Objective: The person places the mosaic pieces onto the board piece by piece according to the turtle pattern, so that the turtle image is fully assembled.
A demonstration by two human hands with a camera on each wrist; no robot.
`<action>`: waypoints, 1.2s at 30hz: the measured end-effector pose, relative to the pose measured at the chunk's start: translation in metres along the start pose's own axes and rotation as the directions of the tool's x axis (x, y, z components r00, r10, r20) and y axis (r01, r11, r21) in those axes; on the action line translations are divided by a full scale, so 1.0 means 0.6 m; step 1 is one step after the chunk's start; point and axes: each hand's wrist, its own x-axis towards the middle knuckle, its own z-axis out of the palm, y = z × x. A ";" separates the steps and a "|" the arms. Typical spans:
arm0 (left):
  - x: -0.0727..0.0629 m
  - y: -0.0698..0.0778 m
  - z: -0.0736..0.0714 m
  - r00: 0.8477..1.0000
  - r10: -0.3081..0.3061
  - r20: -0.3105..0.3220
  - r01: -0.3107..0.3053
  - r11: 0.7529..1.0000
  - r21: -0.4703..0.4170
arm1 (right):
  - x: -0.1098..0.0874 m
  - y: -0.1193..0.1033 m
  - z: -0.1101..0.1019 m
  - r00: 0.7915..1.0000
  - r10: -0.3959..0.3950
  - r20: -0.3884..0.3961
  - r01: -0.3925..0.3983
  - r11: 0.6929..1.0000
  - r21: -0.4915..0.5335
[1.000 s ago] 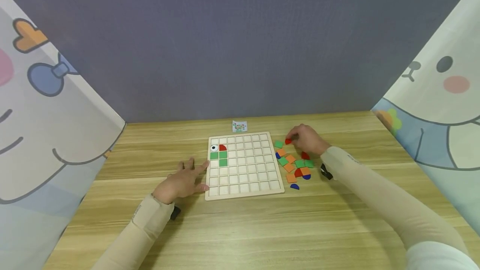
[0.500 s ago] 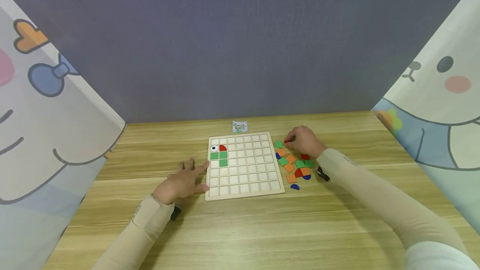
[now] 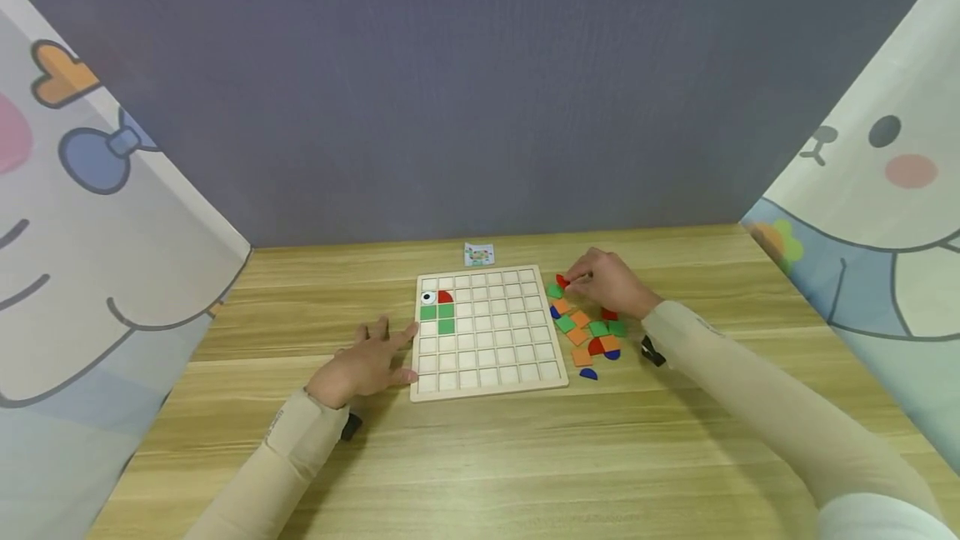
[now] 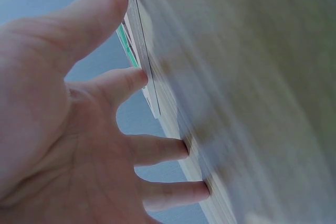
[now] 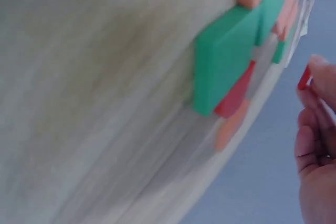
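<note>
A wooden grid board (image 3: 497, 396) lies on the table. Its upper left cells hold an eye tile (image 3: 428, 297), a red quarter-round tile (image 3: 446, 297) and several green square tiles (image 3: 446, 326). My left hand (image 3: 365, 363) lies with spread fingers, its thumb and index finger touching the board's left edge; in the left wrist view the other fingertips (image 4: 176, 148) rest on the table. Right of the board, my right hand (image 3: 609, 283) pinches a red curved tile (image 3: 562, 281) between thumb and fingertips, above a loose green tile (image 3: 554, 291). The right wrist view shows the red tile (image 5: 304, 78) edge-on.
Loose tiles lie scattered along the board's right side, among them an orange square (image 3: 582, 357), a blue half-round (image 3: 588, 374) and a green square (image 3: 617, 328). Behind the board lies a small printed card (image 3: 478, 254). A grey panel (image 3: 480, 107) rises at the table's back edge.
My right hand has moved slightly left toward the board with the red tile, which now shows more clearly at the fingertips. My left hand and the board's tiles stay as they were.
</note>
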 end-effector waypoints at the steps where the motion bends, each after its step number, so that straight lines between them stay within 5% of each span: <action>1: 0.000 0.000 0.000 1.000 0.000 -0.001 0.000 1.000 0.002 | -0.002 -0.007 0.001 1.000 -0.015 0.000 0.015 1.000 0.013; 6: 0.001 0.000 0.000 1.000 0.004 -0.003 -0.004 1.000 0.012 | -0.007 -0.063 0.025 0.986 -0.161 0.042 0.162 0.986 -0.032; 10: 0.001 -0.001 0.000 1.000 0.009 -0.006 -0.009 1.000 0.016 | -0.002 -0.122 0.063 0.944 -0.317 0.092 0.326 0.940 -0.102; 19: 0.003 -0.003 0.000 1.000 0.008 -0.018 -0.008 1.000 0.005 | 0.027 -0.214 0.149 0.884 -0.405 0.236 0.438 0.892 -0.109; 36: 0.005 -0.003 0.001 1.000 0.007 -0.011 -0.007 1.000 0.012 | 0.046 -0.254 0.188 0.906 -0.340 0.252 0.395 0.892 -0.218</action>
